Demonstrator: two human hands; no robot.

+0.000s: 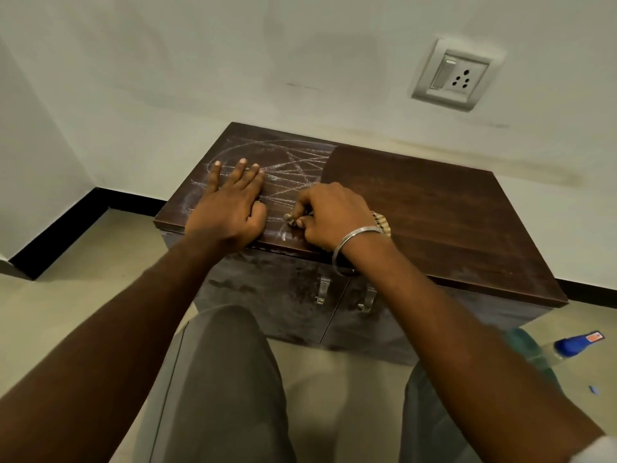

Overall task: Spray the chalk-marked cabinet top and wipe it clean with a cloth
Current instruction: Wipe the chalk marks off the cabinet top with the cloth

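A low dark wooden cabinet top [417,208] stands against the wall. Its left part carries white chalk scribbles [293,168]; the right part looks unmarked. My left hand [230,202] lies flat on the marked area, fingers straight and spread. My right hand [330,215] pinches a small piece of chalk [289,218] with its tip on the wood near the front edge. On the floor at the right lies a spray bottle [567,347] with a blue cap, next to a teal cloth [527,349] partly hidden behind my right forearm.
Two metal door handles [344,292] hang on the cabinet front, right above my knees. A wall socket [455,75] sits above the cabinet's right side. Black skirting runs along the wall. Beige floor lies to the left of the cabinet.
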